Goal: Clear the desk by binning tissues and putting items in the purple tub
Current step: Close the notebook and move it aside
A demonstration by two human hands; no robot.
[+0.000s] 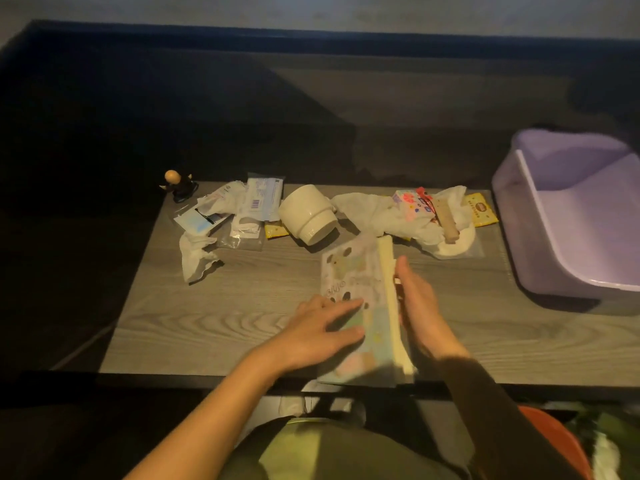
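Both open, left hand flat on blurred booklet, right hand edging it; cup beyond, purple tub cropped right

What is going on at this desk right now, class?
A person seated at a grey desk has both hands on a pastel cartoon folder: the left hand lies flat on its cover, the right hand presses against its right edge. Behind it lie crumpled tissues, a cream mug tipped on its side, packets and a small figurine. The purple tub at the right looks empty.
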